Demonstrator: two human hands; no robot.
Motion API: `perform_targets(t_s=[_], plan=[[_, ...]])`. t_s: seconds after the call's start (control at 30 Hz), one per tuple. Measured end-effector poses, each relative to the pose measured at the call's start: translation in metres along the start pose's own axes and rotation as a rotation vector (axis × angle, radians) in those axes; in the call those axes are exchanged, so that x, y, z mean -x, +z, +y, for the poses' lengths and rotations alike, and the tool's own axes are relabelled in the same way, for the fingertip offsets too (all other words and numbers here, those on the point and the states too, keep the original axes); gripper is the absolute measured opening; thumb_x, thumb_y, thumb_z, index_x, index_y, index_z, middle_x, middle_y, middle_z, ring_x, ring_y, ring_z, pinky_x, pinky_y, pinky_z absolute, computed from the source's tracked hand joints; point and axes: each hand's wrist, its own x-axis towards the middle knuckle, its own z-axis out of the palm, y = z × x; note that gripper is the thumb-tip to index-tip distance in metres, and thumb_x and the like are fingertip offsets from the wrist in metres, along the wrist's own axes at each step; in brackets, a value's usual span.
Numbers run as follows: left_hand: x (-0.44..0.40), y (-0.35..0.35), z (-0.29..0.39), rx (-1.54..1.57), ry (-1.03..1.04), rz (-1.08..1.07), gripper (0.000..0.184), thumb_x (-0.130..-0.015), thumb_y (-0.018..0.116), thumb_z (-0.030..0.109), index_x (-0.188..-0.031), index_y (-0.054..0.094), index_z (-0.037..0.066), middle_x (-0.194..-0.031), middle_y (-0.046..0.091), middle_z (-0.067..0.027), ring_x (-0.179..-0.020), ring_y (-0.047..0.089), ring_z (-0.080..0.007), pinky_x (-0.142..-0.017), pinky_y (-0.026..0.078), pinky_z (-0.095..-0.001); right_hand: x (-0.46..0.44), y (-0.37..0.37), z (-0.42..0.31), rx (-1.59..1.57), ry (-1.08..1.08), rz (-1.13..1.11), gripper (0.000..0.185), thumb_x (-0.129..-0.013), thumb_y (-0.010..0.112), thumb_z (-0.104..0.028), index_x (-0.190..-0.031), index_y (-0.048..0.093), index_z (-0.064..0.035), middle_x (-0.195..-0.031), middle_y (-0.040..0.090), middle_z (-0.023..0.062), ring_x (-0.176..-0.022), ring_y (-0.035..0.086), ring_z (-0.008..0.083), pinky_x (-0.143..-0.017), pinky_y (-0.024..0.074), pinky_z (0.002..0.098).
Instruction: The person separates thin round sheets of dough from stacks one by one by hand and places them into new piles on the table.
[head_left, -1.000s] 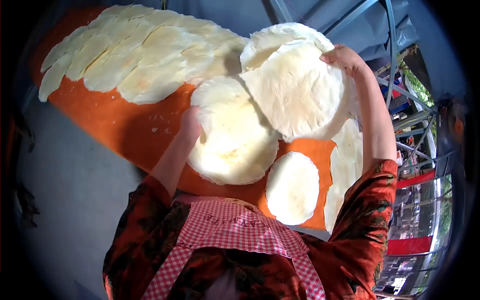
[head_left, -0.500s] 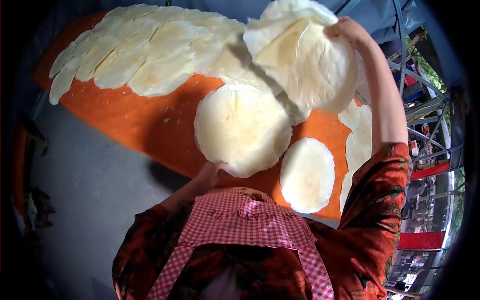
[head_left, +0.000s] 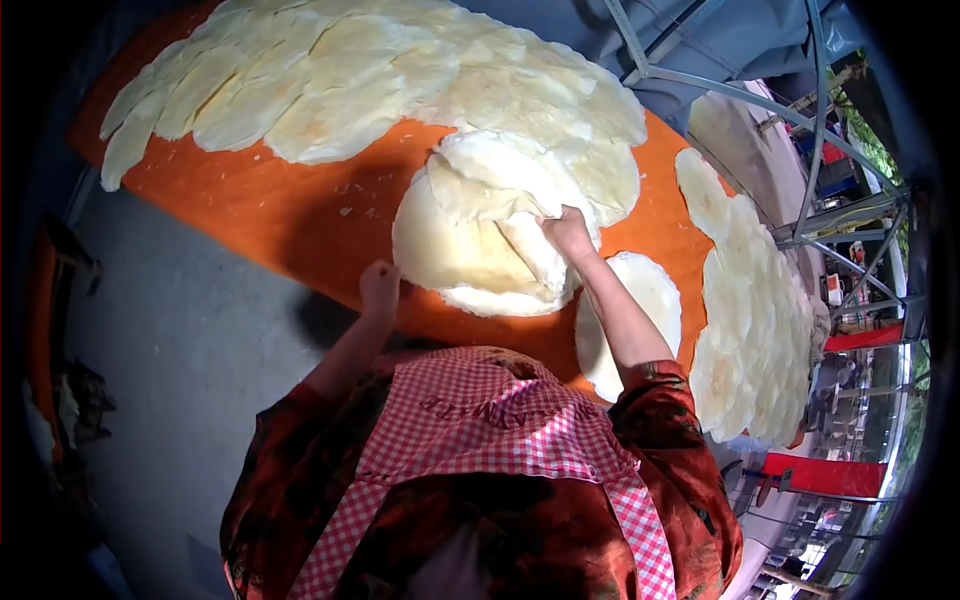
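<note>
My right hand (head_left: 568, 234) is closed on a thin round flatbread (head_left: 497, 178), which hangs folded and crumpled over the near-middle stack. Below it lies a stack of pale flatbreads (head_left: 425, 240) on the orange cloth. My left hand (head_left: 380, 288) has its fingers curled together just off the stack's lower left edge, with nothing visible in them. Beside the stack, partly behind my right forearm, is another round flatbread (head_left: 645, 290).
Overlapping flatbreads (head_left: 350, 75) cover the far side of the orange cloth (head_left: 270, 220). More overlapping flatbreads (head_left: 745, 330) lie along the right. Metal frame bars (head_left: 720, 80) and blue sheeting stand beyond the far edge. Grey floor (head_left: 190, 330) shows at left.
My right hand has come down and inward from the far right, bringing the flatbread over the stack. My left hand has let go of the stack's near edge and shifted left.
</note>
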Motion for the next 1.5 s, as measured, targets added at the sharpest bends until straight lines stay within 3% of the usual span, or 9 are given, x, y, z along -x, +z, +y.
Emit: perform_targets(t_s=[0.2,0.3,0.37,0.47,0.7,0.9,1.07,1.37,1.5], plan=[[0.021,-0.015,-0.033,-0.305,0.333,0.086,0.003,-0.079,0.057,0.003,-0.081,0.055,0.002,-0.084,0.061,-0.0113,-0.073,0.058,-0.0207,-0.064,0.046,-0.0382,0.013,-0.001,-0.021,-0.165,0.169,0.015,0.022,-0.083,0.063,-0.004,-0.103,0.064,0.0062,-0.090,0.067,0.0112,-0.077,0.063,0.0184,-0.070,0.0504,0.0303],[0.042,0.001,0.018,-0.686,1.023,-0.013,0.009,-0.079,0.055,0.001,-0.087,0.059,0.002,-0.100,0.060,-0.0137,-0.093,0.057,-0.0257,-0.078,0.046,-0.0412,0.008,0.002,-0.015,-0.237,0.180,-0.009,0.022,-0.083,0.064,-0.003,-0.103,0.063,0.0056,-0.091,0.067,0.0121,-0.077,0.062,0.0180,-0.070,0.0508,0.0305],[0.023,0.032,0.015,-0.690,1.122,-0.391,0.027,-0.081,0.059,0.011,-0.107,0.061,0.004,-0.124,0.056,-0.0147,-0.117,0.050,-0.0324,-0.098,0.040,-0.0412,0.008,0.004,-0.012,-0.246,0.194,-0.028,0.023,-0.083,0.065,-0.003,-0.104,0.063,0.0056,-0.092,0.067,0.0125,-0.078,0.063,0.0183,-0.070,0.0509,0.0307],[0.001,0.071,0.041,-1.094,1.420,-0.318,0.034,-0.085,0.059,0.018,-0.116,0.058,0.005,-0.133,0.050,-0.0145,-0.126,0.043,-0.0341,-0.106,0.033,-0.0407,0.008,0.003,-0.012,-0.267,0.223,-0.042,0.025,-0.083,0.065,-0.003,-0.105,0.061,0.0061,-0.094,0.067,0.0127,-0.079,0.062,0.0190,-0.071,0.0510,0.0313],[-0.047,0.065,0.039,-0.941,0.763,-0.277,0.041,-0.091,0.054,0.033,-0.114,0.058,-0.001,-0.123,0.057,-0.0185,-0.122,0.047,-0.0340,-0.099,0.039,-0.0435,0.011,-0.007,-0.019,-0.278,0.182,0.000,0.030,-0.082,0.065,-0.002,-0.110,0.058,0.0070,-0.097,0.066,0.0122,-0.082,0.062,0.0195,-0.075,0.0501,0.0312],[-0.037,0.072,0.082,0.918,-0.604,-0.346,0.054,-0.097,0.039,0.045,-0.133,0.044,0.005,-0.136,0.047,-0.0135,-0.127,0.042,-0.0273,-0.104,0.037,-0.0437,0.030,0.013,-0.030,0.180,-0.167,-0.048,0.018,-0.083,0.058,-0.001,-0.098,0.067,0.0012,-0.085,0.069,0.0059,-0.075,0.062,0.0142,-0.069,0.0498,0.0281],[-0.043,0.046,0.081,0.967,-0.103,-0.648,0.059,-0.096,0.038,0.046,-0.141,0.033,0.008,-0.144,0.037,-0.0096,-0.131,0.038,-0.0283,-0.107,0.033,-0.0430,0.080,0.054,-0.026,0.747,-0.793,0.021,0.042,-0.069,0.067,0.000,-0.110,0.062,-0.0031,-0.103,0.065,0.0161,-0.086,0.065,0.0283,-0.072,0.0555,0.0377],[-0.082,0.038,0.028,0.485,0.217,-0.438,0.061,-0.073,0.062,0.008,-0.131,0.043,0.004,-0.122,0.053,-0.0125,-0.111,0.053,-0.0248,-0.095,0.044,-0.0370,0.103,0.100,0.026,1.071,-0.665,-0.210,0.082,-0.072,0.074,-0.030,-0.138,0.034,-0.0018,-0.140,0.037,0.0200,-0.126,0.040,0.0315,-0.094,0.0450,0.0457],[-0.070,0.051,0.047,0.314,0.192,-0.338,0.053,-0.066,0.065,-0.004,-0.117,0.052,-0.003,-0.113,0.054,-0.0154,-0.100,0.058,-0.0243,-0.083,0.050,-0.0373,0.114,0.062,0.012,0.776,-0.692,0.002,0.050,-0.079,0.069,-0.033,-0.115,0.053,-0.0008,-0.121,0.053,0.0162,-0.110,0.052,0.0312,-0.086,0.0467,0.0448]])
